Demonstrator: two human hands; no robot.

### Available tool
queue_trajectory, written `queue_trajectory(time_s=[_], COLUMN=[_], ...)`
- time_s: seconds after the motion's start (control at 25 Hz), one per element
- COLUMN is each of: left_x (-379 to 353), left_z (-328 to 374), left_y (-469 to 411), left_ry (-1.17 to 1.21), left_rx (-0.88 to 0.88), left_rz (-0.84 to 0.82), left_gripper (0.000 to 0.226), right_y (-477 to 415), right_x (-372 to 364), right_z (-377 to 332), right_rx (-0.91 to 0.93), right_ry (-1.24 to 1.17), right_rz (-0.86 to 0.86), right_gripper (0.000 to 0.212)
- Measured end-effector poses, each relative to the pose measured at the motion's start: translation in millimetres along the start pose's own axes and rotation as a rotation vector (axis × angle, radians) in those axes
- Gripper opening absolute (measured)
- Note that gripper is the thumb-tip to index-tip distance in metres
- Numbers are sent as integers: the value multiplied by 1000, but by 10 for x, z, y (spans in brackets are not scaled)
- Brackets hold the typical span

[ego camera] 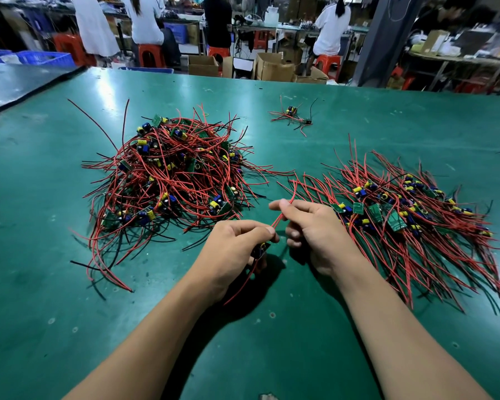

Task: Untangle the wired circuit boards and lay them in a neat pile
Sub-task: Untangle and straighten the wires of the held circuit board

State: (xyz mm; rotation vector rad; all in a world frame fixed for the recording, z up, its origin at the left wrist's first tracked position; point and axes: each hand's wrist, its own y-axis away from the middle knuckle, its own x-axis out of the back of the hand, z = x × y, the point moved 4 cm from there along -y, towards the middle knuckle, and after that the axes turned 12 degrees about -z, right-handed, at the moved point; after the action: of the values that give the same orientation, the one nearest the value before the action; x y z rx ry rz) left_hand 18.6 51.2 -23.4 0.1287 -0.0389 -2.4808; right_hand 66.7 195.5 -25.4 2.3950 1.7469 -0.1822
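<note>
A tangled heap of circuit boards (168, 174) with red and black wires lies at the left of the green table (41, 298). To the right spreads a combed-out pile of boards (401, 215), its wires fanned the same way. Between them, my left hand (231, 252) grips one small board (261, 250), with a red wire hanging below it. My right hand (309, 229) pinches that board's red wires (280, 216), which run up and away between thumb and forefinger.
A small clump of two or three wired boards (293, 116) lies apart at the far middle of the table. Beyond the far edge stand cardboard boxes (274, 66), red stools, blue crates and several people at benches.
</note>
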Motion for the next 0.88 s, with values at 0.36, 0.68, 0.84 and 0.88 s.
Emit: queue_trajectory(time_s=[0.36,0.68,0.84,0.88], left_x=[-55,-71,-50,-44], left_z=[10,-17,-8,-8], left_y=[34,37,19,14], left_ry=[-82,-113,-83,-59], left_rx=[27,45,33,22], left_rz=[-129,-153,-105,-80], left_gripper=[20,15,20,21], right_y=[-20,-36,-5,9], right_x=[88,-17,-27,-45], right_z=[-65,-102,-137,-127], right_rx=[119,-107,-63,-44], right_ry=[6,-684,-412,-275], right_rz=[326,115,126,126], right_gripper=[21,33,30,31])
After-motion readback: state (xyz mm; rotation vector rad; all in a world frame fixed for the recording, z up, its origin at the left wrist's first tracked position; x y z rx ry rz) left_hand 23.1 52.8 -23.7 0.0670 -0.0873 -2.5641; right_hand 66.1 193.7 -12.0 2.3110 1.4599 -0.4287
